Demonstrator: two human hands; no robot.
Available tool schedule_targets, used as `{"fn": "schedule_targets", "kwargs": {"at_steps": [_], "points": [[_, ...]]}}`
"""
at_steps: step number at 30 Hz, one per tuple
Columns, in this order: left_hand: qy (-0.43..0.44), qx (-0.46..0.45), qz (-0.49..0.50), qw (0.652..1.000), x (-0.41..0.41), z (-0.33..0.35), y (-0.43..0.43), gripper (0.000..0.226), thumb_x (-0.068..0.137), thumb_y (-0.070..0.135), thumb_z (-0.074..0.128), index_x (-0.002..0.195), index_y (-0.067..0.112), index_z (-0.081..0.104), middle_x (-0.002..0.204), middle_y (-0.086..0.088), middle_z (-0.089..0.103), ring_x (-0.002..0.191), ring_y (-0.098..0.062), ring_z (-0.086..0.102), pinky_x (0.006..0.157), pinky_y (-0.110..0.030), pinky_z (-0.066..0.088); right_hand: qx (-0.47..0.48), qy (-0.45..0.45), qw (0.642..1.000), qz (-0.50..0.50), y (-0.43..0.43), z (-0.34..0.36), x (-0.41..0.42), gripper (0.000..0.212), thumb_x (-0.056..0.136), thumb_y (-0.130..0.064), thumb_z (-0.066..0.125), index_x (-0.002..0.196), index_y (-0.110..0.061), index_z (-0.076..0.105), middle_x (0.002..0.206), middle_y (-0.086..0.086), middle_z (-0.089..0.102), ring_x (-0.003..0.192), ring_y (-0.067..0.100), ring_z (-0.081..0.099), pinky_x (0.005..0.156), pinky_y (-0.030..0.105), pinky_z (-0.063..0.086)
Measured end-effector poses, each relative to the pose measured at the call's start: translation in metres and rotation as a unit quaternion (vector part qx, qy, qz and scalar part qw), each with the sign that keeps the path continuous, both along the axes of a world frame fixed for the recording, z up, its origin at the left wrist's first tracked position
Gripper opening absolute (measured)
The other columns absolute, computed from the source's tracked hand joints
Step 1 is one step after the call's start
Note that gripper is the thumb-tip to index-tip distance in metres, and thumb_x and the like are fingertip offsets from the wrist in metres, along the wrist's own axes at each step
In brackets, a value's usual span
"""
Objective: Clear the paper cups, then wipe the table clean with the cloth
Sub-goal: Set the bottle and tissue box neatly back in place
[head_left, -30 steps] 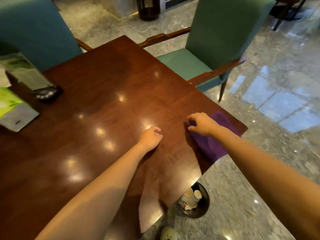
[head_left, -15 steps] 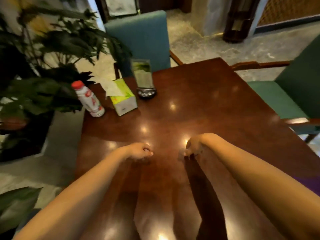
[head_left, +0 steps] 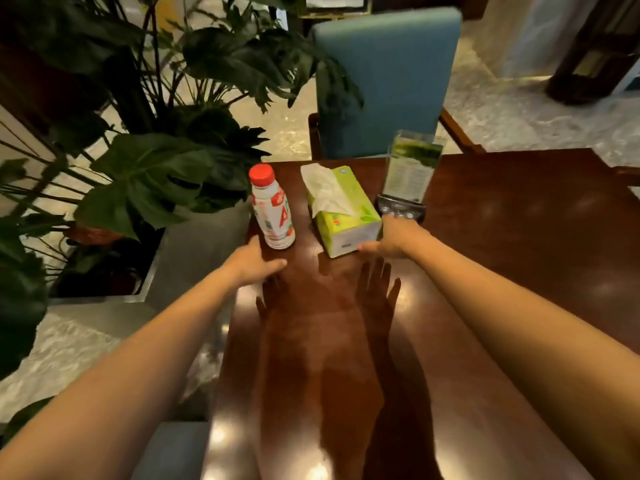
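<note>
No paper cup and no cloth show in the head view. On the dark glossy wooden table (head_left: 519, 254), my left hand (head_left: 252, 263) lies flat and open at the left edge, just in front of a white plastic bottle (head_left: 273, 211) with a red cap, and is not touching it. My right hand (head_left: 394, 237) is open with its fingers spread. Its thumb and fingers rest against the near right corner of a green tissue box (head_left: 346, 216). Neither hand holds anything.
A clear sign holder (head_left: 412, 171) on a dark base stands just behind my right hand. A teal chair (head_left: 384, 81) stands at the table's far side. A large leafy plant (head_left: 149, 168) in a grey planter (head_left: 204, 244) crowds the left edge.
A second ago my right hand was on a purple cloth at the table's right corner. The view has swung left, and both hands have moved forward to the bottle and tissue box.
</note>
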State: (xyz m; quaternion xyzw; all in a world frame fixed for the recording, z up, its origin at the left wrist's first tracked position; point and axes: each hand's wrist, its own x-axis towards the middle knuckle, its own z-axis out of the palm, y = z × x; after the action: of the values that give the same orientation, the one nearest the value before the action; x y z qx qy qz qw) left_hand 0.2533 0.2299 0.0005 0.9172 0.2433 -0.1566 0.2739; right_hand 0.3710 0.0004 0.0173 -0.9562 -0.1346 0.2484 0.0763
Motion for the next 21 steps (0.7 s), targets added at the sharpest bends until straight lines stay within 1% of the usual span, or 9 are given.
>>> {"fn": "schedule_targets", "kwargs": {"at_steps": [3,4,7,9,11,13,16,21], "points": [[-0.122,-0.069,0.091,0.986,0.026,0.003,0.015,0.096,0.079,0.037,0.069,0.146,0.01,0.007,0.15,-0.011,0.03,0.133,-0.031,0.036,0.105,-0.039,0.033,-0.002,-0.04,0.999,-0.034,0.031,-0.006,0.017,0.112,0.066,-0.074,0.06,0.145,-0.007,0.019,0.147,0.02,0.032,0.135,0.039,0.033,0.107,0.051,0.033],[-0.157,-0.094,0.111,0.977,0.034,0.002,0.019,0.096,0.078,0.033,0.071,0.146,0.011,0.007,0.151,-0.01,0.03,0.134,-0.029,0.036,0.106,-0.04,0.032,-0.01,-0.045,0.998,-0.036,0.04,-0.008,0.02,0.116,0.066,-0.075,0.06,0.147,-0.006,0.014,0.149,0.02,0.029,0.136,0.039,0.03,0.109,0.052,0.03],[-0.242,-0.166,0.127,0.948,0.055,-0.003,0.025,0.084,0.073,0.021,0.075,0.141,0.015,0.025,0.143,-0.007,0.043,0.128,-0.024,0.044,0.105,-0.038,0.036,-0.006,-0.042,0.998,-0.054,0.066,-0.019,0.031,0.126,0.061,-0.078,0.06,0.148,-0.005,0.006,0.15,0.019,0.027,0.137,0.038,0.029,0.111,0.053,0.029],[-0.259,-0.182,0.134,0.939,0.062,-0.008,0.026,0.08,0.071,0.018,0.077,0.136,0.016,0.031,0.137,-0.007,0.048,0.125,-0.023,0.047,0.106,-0.04,0.039,-0.02,-0.043,0.997,-0.062,0.081,-0.024,0.036,0.129,0.06,-0.08,0.058,0.148,-0.004,0.001,0.151,0.021,0.023,0.138,0.038,0.027,0.111,0.054,0.028],[-0.262,-0.192,0.147,0.934,0.066,-0.015,0.027,0.08,0.071,0.017,0.077,0.135,0.016,0.03,0.136,-0.007,0.048,0.124,-0.023,0.048,0.106,-0.041,0.039,-0.044,-0.05,0.996,-0.067,0.092,-0.025,0.037,0.131,0.062,-0.079,0.058,0.148,-0.003,-0.004,0.152,0.024,0.016,0.138,0.041,0.023,0.11,0.056,0.025],[-0.269,-0.192,0.153,0.931,0.068,-0.023,0.028,0.08,0.07,0.017,0.077,0.134,0.018,0.03,0.135,-0.005,0.049,0.123,-0.023,0.048,0.103,-0.039,0.04,-0.056,-0.053,0.994,-0.082,0.102,-0.027,0.038,0.129,0.063,-0.074,0.062,0.147,-0.004,-0.007,0.151,0.025,0.014,0.137,0.042,0.022,0.11,0.057,0.024],[-0.278,-0.182,0.147,0.932,0.068,-0.027,0.031,0.078,0.07,0.02,0.078,0.133,0.019,0.032,0.134,-0.004,0.05,0.122,-0.022,0.049,0.103,-0.04,0.041,-0.051,-0.065,0.991,-0.11,0.109,-0.033,0.04,0.125,0.066,-0.064,0.069,0.148,-0.008,-0.007,0.147,0.025,0.018,0.134,0.042,0.025,0.107,0.056,0.027],[-0.289,-0.163,0.125,0.935,0.055,-0.022,0.027,0.074,0.069,0.019,0.079,0.131,0.018,0.037,0.133,-0.004,0.052,0.121,-0.021,0.051,0.102,-0.038,0.041,0.01,-0.085,0.99,-0.114,0.101,-0.036,0.041,0.119,0.065,-0.056,0.073,0.148,-0.012,0.001,0.143,0.022,0.026,0.133,0.038,0.027,0.105,0.054,0.028]]}}
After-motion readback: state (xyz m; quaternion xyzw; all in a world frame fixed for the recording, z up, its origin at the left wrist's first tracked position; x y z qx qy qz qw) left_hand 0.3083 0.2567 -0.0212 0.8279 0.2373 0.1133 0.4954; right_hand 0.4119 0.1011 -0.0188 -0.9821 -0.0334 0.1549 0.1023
